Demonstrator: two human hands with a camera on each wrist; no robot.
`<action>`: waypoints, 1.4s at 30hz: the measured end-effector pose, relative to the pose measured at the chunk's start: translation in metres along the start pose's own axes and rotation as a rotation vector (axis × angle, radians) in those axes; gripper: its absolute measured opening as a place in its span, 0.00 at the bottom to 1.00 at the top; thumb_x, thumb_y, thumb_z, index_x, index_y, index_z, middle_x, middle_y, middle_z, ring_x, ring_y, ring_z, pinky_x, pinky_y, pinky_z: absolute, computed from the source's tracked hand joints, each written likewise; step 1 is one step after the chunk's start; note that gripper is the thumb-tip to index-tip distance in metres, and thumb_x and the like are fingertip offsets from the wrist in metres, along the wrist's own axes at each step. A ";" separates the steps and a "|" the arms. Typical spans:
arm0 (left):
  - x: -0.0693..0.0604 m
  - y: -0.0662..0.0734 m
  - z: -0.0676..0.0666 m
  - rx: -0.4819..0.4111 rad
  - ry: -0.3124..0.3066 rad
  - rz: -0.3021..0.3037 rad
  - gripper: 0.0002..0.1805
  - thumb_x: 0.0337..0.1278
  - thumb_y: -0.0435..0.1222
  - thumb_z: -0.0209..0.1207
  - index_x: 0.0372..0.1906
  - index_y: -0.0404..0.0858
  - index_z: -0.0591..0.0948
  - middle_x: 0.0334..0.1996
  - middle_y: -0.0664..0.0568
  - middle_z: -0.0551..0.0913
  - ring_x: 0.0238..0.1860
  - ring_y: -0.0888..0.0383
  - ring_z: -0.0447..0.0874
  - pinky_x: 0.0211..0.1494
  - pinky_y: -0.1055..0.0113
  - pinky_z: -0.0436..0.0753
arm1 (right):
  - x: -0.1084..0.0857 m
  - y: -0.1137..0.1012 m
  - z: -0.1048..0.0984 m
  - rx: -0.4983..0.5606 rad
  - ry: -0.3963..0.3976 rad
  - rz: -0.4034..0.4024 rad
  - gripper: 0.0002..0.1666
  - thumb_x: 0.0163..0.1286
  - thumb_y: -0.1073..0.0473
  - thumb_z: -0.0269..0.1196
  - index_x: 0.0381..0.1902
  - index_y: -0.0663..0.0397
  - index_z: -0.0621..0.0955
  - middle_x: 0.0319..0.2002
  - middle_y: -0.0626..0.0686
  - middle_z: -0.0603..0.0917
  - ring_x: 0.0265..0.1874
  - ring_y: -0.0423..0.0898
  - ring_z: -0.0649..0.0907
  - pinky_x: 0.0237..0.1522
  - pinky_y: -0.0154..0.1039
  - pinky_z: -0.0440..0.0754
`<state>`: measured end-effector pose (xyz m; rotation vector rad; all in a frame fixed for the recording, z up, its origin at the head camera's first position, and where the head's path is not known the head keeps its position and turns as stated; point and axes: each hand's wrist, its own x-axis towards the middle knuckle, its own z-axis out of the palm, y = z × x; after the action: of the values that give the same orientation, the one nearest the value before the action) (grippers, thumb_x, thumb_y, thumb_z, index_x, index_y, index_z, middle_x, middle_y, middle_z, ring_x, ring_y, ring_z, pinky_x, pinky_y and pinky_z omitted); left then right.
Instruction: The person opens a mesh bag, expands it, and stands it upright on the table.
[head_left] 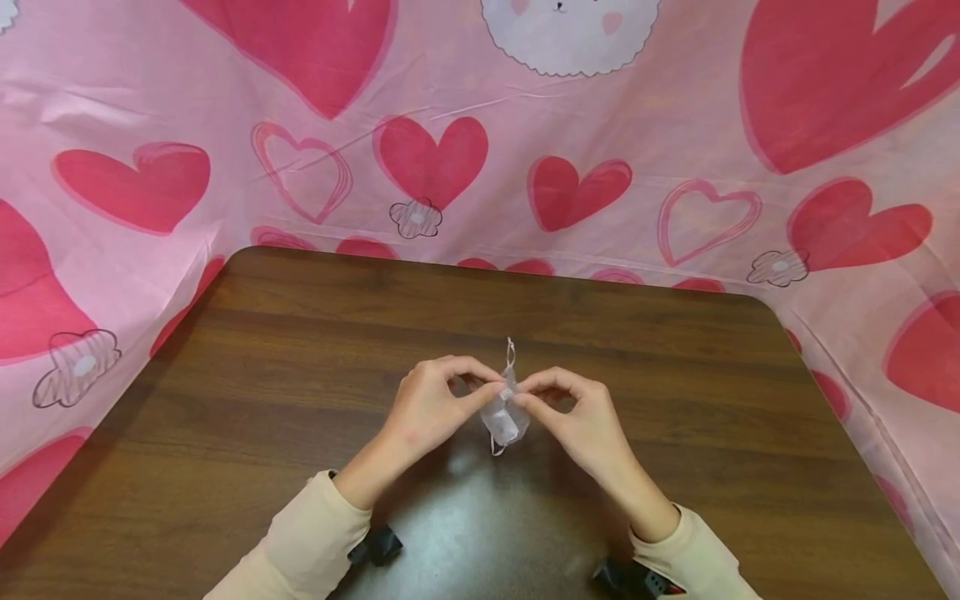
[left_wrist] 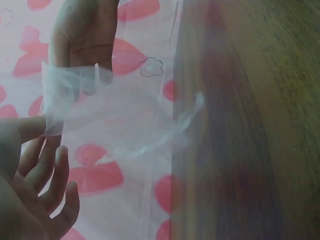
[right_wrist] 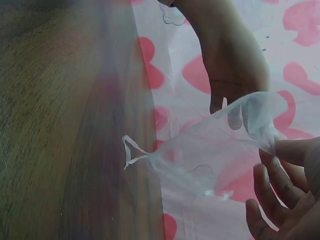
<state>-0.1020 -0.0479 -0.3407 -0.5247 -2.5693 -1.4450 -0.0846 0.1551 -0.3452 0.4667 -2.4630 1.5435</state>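
A small sheer white pouch (head_left: 505, 419) hangs between the two hands over the table, with a thin cord loop at its top and another at its bottom. My left hand (head_left: 438, 400) pinches its left edge between thumb and index finger, and my right hand (head_left: 581, 417) pinches the right edge the same way. In the left wrist view the see-through pouch (left_wrist: 115, 110) spans from the fingertips toward the table. The right wrist view shows the pouch (right_wrist: 210, 145) spread into a triangle, its white cord loop (right_wrist: 131, 151) at the narrow end.
A dark brown wooden table (head_left: 300, 333) lies beneath the hands. Behind it and at its sides hangs a pink cloth (head_left: 450, 83) with red hearts. Black devices (head_left: 377, 546) are at both wrists, by the cream sleeves (head_left: 315, 533).
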 end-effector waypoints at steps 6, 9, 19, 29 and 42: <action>0.001 0.000 0.000 -0.032 0.023 0.001 0.04 0.51 0.41 0.73 0.31 0.53 0.89 0.24 0.69 0.83 0.29 0.70 0.79 0.39 0.57 0.80 | 0.000 0.000 -0.001 0.015 -0.040 0.006 0.06 0.62 0.60 0.72 0.38 0.50 0.89 0.35 0.42 0.88 0.34 0.42 0.83 0.39 0.37 0.79; 0.000 0.000 0.001 -0.029 0.033 0.009 0.05 0.50 0.40 0.74 0.30 0.54 0.88 0.24 0.69 0.82 0.29 0.69 0.79 0.38 0.60 0.79 | 0.000 0.001 0.000 0.010 -0.027 -0.028 0.04 0.63 0.62 0.71 0.36 0.51 0.89 0.34 0.42 0.87 0.35 0.42 0.83 0.39 0.36 0.79; 0.000 -0.002 0.002 0.141 0.105 0.061 0.07 0.50 0.40 0.73 0.31 0.57 0.86 0.24 0.71 0.80 0.28 0.66 0.80 0.31 0.64 0.74 | 0.004 0.002 0.002 -0.049 0.082 -0.074 0.06 0.56 0.66 0.75 0.27 0.51 0.87 0.29 0.43 0.87 0.30 0.39 0.83 0.35 0.40 0.81; -0.003 -0.002 0.003 0.203 0.066 0.169 0.09 0.50 0.44 0.73 0.39 0.58 0.88 0.26 0.69 0.80 0.31 0.69 0.78 0.30 0.65 0.74 | 0.006 0.002 0.001 -0.159 0.121 -0.139 0.12 0.50 0.69 0.77 0.24 0.51 0.84 0.27 0.42 0.87 0.28 0.37 0.82 0.34 0.39 0.80; -0.001 -0.001 0.004 0.270 0.149 0.154 0.05 0.49 0.41 0.74 0.30 0.56 0.89 0.25 0.69 0.82 0.28 0.68 0.77 0.28 0.66 0.73 | 0.001 -0.001 0.002 -0.237 0.073 -0.154 0.11 0.56 0.66 0.75 0.38 0.51 0.89 0.30 0.42 0.86 0.32 0.38 0.82 0.34 0.39 0.78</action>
<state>-0.1016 -0.0453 -0.3442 -0.5391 -2.4894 -1.0270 -0.0853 0.1526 -0.3449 0.5331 -2.4477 1.1719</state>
